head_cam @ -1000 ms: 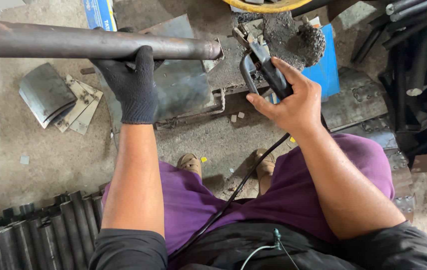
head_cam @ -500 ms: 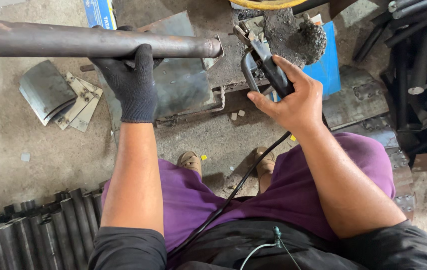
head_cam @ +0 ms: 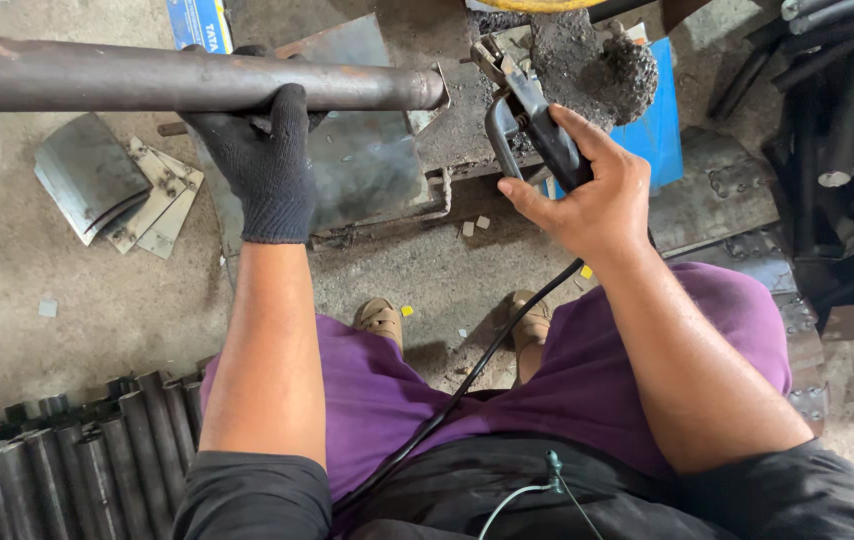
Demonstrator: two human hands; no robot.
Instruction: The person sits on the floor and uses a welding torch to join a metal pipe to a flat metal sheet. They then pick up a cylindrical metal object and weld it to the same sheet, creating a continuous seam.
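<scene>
Gripping one steel pipe (head_cam: pixel 147 85), the gloved left hand (head_cam: pixel 257 160); right hand (head_cam: pixel 587 195) clamps one electrode holder (head_cam: pixel 537 125).

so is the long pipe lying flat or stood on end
Lying flat: the long pipe runs level across the view, the gloved left hand gripping it near its open end.

The left hand (head_cam: pixel 255 160), in a black glove, is closed over a long rusty pipe (head_cam: pixel 147 88) that lies level across the top of the view. The pipe's open end sits just beside a steel plate (head_cam: pixel 362 170) on the floor. The bare right hand (head_cam: pixel 587 195) is wrapped around the black handle of an electrode holder (head_cam: pixel 532 120), whose cable (head_cam: pixel 467 385) runs down between the person's knees. Cut metal pieces (head_cam: pixel 112 185) lie left of the glove. Dark pipes (head_cam: pixel 57 450) are stacked at lower left.
</scene>
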